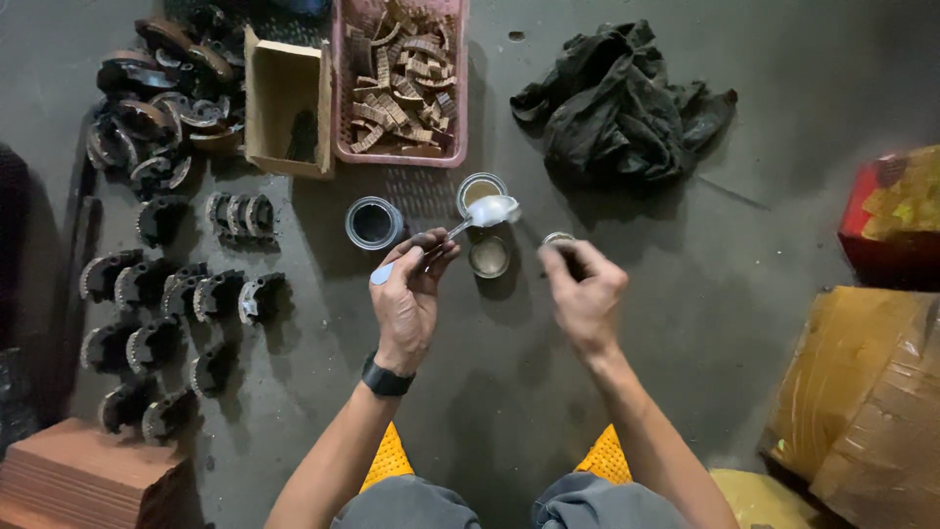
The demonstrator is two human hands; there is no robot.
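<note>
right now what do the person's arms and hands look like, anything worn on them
Both forearms are bare, with no sleeves in view and no gloves on either hand. The left hand has a black band, like a watch or tracker, around its wrist. The right hand and its wrist wear nothing.

Open floor is being left below and between the forearms, and to the right of the right hand (586, 294). The way ahead of the left hand (409, 299) is being blocked by a jar (373, 222), two tins (488, 257) and the pink basket (343, 98). The left is being crowded by brake shoes (176, 304), the right edge by boxes (871, 392), the far side by a rag (617, 103).
</note>
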